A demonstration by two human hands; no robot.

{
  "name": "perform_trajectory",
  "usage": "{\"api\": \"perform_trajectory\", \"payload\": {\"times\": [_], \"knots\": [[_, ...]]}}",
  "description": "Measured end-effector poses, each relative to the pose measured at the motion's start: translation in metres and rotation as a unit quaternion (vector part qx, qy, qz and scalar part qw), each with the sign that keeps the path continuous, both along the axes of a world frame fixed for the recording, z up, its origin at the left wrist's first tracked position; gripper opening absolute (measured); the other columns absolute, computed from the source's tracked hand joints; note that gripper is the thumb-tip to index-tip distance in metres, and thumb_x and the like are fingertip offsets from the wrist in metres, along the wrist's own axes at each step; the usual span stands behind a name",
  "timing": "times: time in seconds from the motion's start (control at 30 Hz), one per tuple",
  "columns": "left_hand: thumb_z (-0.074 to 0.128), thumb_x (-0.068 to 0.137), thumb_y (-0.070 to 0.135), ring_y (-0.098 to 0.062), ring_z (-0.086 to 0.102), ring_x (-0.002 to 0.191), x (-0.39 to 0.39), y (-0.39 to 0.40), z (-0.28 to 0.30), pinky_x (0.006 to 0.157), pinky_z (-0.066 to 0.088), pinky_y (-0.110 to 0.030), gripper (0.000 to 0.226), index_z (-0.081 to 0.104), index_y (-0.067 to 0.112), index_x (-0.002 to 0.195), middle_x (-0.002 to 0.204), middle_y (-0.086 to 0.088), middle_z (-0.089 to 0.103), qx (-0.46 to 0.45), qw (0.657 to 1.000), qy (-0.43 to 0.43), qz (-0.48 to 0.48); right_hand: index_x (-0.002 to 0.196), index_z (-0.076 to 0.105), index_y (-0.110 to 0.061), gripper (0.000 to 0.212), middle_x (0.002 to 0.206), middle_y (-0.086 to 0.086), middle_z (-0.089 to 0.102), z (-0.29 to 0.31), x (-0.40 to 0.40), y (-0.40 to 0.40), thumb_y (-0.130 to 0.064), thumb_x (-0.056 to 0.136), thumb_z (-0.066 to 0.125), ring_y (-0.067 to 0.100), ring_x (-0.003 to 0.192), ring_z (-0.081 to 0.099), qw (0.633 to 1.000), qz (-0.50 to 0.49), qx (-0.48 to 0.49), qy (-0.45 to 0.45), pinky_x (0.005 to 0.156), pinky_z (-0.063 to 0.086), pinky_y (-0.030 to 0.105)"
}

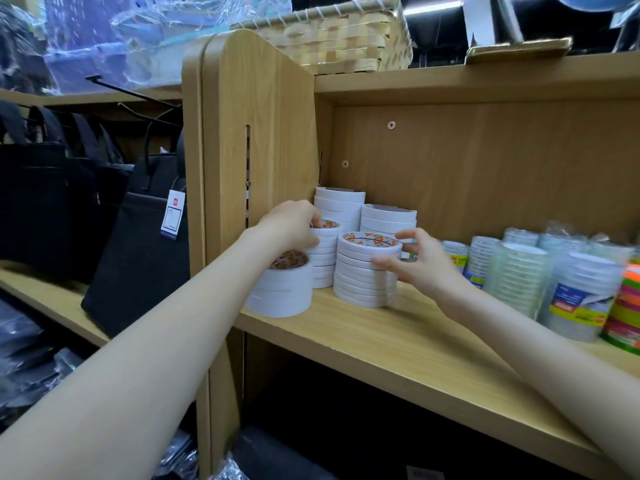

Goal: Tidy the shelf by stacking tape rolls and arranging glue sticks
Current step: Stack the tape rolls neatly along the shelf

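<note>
Already five white tape stacks [367, 271] crowd the shelf's [398, 344] left end; left hand [294, 225] grips one stack [323, 254], right hand [420, 259] hovers spread; no glue sticks visible.

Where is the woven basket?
The woven basket sits on top of the wooden shelf unit, high in the head view, above the white tape stacks.

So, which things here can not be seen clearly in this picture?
- Head view: left hand's fingertips, hidden behind the narrow tape stack.
- Wrapped clear tape rolls, blurred; labels unreadable.
- Bright rolls, cut by right edge.
- Back tape stacks, bases hidden by front stacks.
</note>
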State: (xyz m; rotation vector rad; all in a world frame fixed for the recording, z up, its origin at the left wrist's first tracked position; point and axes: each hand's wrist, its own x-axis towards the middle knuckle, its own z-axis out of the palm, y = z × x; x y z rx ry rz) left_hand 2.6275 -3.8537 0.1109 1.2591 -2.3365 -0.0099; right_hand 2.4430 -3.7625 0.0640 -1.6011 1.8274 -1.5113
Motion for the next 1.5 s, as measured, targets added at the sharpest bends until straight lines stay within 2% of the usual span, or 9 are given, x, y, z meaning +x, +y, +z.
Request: {"api": "perform_trajectory", "payload": {"times": [0.23,0.33,0.47,0.73,0.87,1.03,1.23,1.33,1.5], "knots": [[0.06,0.082,0.016,-0.027,0.055,0.097,-0.004,0.004,-0.002,0.07,0.039,-0.027,0.023,0.065,0.013,0.104,0.105,-0.008,0.064,-0.017,1.0,-0.005,0.013,0.142,0.024,-0.02,0.094,0.14,0.006,0.045,-0.005,0.01,0.003,-0.035,0.068,0.08,0.023,0.128,0.041,0.983,-0.03,-0.002,0.179,0.094,0.034,0.028],[0.058,0.084,0.016,-0.026,0.053,0.107,-0.004,0.004,-0.006,0.078,0.042,-0.029,0.03,0.062,0.017,0.113,0.114,-0.006,0.062,-0.011,1.0,0.029,0.008,0.143,0.02,-0.02,0.096,0.139,0.008,0.045,-0.006,0.009,0.002,-0.037,0.069,0.079,0.025,0.129,0.039,0.982,-0.022,-0.009,0.186,0.089,0.031,0.026],[0.059,0.087,0.023,-0.026,0.044,0.117,-0.005,0.012,-0.012,0.089,0.043,-0.035,0.031,0.058,0.019,0.117,0.122,-0.007,0.053,-0.044,0.995,0.077,-0.039,0.147,0.013,-0.019,0.105,0.143,0.004,0.042,-0.003,0.002,0.006,-0.037,0.068,0.08,0.02,0.128,0.044,0.989,0.003,0.039,0.146,0.099,0.034,0.028],[0.058,0.089,0.026,-0.018,0.043,0.109,-0.018,0.021,-0.007,0.096,0.036,-0.038,0.025,0.064,0.021,0.113,0.111,0.006,0.061,-0.069,0.985,-0.055,-0.149,0.11,0.063,-0.01,0.049,0.108,0.003,0.068,-0.017,-0.014,0.013,-0.032,0.069,0.079,0.015,0.1,0.063,0.975,-0.029,0.105,0.194,0.091,0.049,0.034],[0.062,0.087,0.024,-0.01,0.05,0.091,-0.023,0.012,0.005,0.082,0.039,-0.026,0.027,0.064,0.017,0.113,0.112,0.003,0.063,-0.015,0.982,-0.096,-0.162,0.092,0.07,-0.009,0.035,0.091,0.004,0.072,-0.018,-0.009,0.007,-0.036,0.07,0.078,0.017,0.091,0.065,0.98,-0.049,0.08,0.174,0.083,0.052,0.037],[0.063,0.087,0.022,-0.01,0.052,0.09,-0.024,0.02,0.014,0.08,0.038,-0.024,0.027,0.064,0.015,0.112,0.11,0.0,0.063,0.013,0.982,-0.116,-0.151,0.095,0.071,-0.009,0.039,0.095,0.005,0.071,-0.021,-0.008,0.004,-0.039,0.07,0.077,0.019,0.093,0.063,0.979,-0.067,0.081,0.174,0.079,0.048,0.031],[0.054,0.088,0.005,-0.025,0.051,0.115,-0.026,0.057,-0.04,0.092,0.036,-0.027,0.038,0.051,0.006,0.126,0.127,-0.013,0.047,-0.097,0.984,0.109,-0.099,0.116,0.061,-0.008,0.052,0.111,0.006,0.066,-0.012,-0.011,0.008,-0.029,0.071,0.079,0.019,0.099,0.063,0.997,-0.002,0.009,0.082,0.091,0.051,0.04],[0.047,0.084,-0.007,-0.031,0.055,0.112,-0.033,0.072,-0.075,0.095,0.043,-0.039,0.035,0.055,-0.004,0.118,0.12,-0.022,0.056,-0.015,0.97,0.221,-0.097,0.111,0.062,-0.003,0.034,0.108,0.011,0.066,-0.009,-0.012,0.015,-0.018,0.081,0.071,0.019,0.092,0.062,1.0,0.017,-0.017,0.014,0.087,0.054,0.039],[0.043,0.083,-0.006,-0.033,0.06,0.106,-0.034,0.066,-0.088,0.093,0.046,-0.043,0.03,0.062,-0.005,0.106,0.108,-0.022,0.065,0.13,0.955,0.257,-0.07,0.113,0.061,0.003,0.028,0.107,0.017,0.064,-0.009,-0.013,0.019,-0.005,0.085,0.063,0.016,0.091,0.059,0.999,0.022,-0.027,-0.035,0.079,0.054,0.03]]}}
